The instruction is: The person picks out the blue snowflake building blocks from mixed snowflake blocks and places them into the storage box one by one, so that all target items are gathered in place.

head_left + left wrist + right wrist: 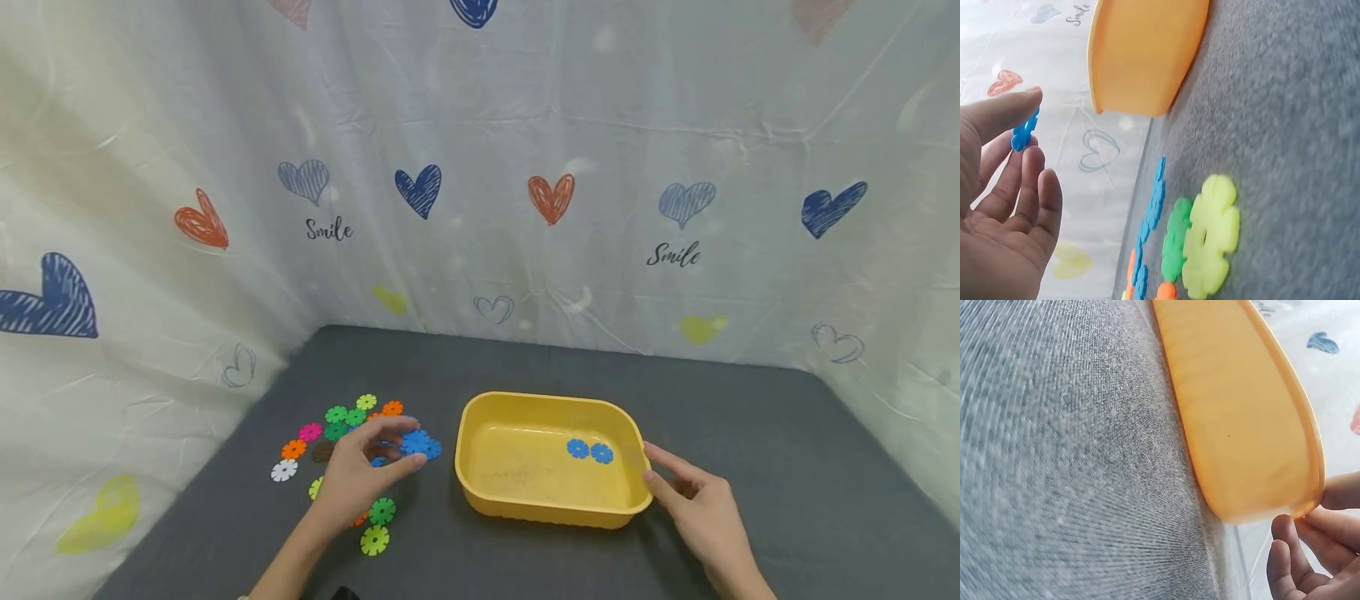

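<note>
My left hand (363, 477) is raised over the left part of the table. Its thumb and fingertips pinch a blue flower-shaped plastic disc (1024, 132), seen nearly edge-on in the left wrist view. More blue discs (432, 449) lie on the table close by its fingers. To the right stands a shallow yellow plastic basin (551, 510), upright on the table. Two blue discs (602, 453) lie side by side on its floor, toward the right. My right hand (701, 508) holds the basin's right end, thumb and fingers at the rim.
Loose notched discs in green, orange, pink, white, brown and yellow-green (375, 540) are spread around and under the left hand. The dark grey cloth-covered table (757, 433) ends against a white curtain (480, 250) printed with hearts, behind and at the left.
</note>
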`<state>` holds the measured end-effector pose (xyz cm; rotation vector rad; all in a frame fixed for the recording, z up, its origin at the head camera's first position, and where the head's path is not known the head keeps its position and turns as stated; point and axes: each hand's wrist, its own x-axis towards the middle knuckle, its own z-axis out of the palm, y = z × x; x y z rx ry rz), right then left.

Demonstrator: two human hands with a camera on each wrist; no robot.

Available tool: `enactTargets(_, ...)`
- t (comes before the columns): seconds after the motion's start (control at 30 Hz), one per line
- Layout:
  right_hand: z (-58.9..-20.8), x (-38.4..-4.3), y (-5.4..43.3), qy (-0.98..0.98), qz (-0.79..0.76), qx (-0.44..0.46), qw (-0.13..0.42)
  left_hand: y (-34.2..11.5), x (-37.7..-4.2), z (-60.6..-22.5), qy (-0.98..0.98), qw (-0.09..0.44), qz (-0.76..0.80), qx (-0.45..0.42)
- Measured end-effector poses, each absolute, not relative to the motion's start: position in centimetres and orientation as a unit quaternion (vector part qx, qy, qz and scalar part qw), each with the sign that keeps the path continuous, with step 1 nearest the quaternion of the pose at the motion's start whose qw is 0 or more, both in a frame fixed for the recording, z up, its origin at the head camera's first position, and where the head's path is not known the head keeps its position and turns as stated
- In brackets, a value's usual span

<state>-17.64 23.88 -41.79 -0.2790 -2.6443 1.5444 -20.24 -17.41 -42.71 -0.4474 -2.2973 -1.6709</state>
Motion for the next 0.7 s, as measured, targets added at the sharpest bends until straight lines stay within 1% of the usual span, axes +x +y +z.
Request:
enactTargets(0.37,-41.9,-17.6,24.0,-0.856,0.508,-0.086,0.039,-14.6,-20.0,-41.7,-0.794,0.134,-0.570,-0.161)
enactTargets(0.57,-41.8,-17.5,23.9,-0.858,0.506,-0.075,0.051,-12.2,-20.3,-41.0,-0.798,0.133,-0.557,-0.186)
enactTargets(0.7,-41.8,-17.5,23.8,-0.858,0.506,-0.069,0.055,-10.7,-20.7,-40.7,-0.804,0.136,-0.536,-0.219)
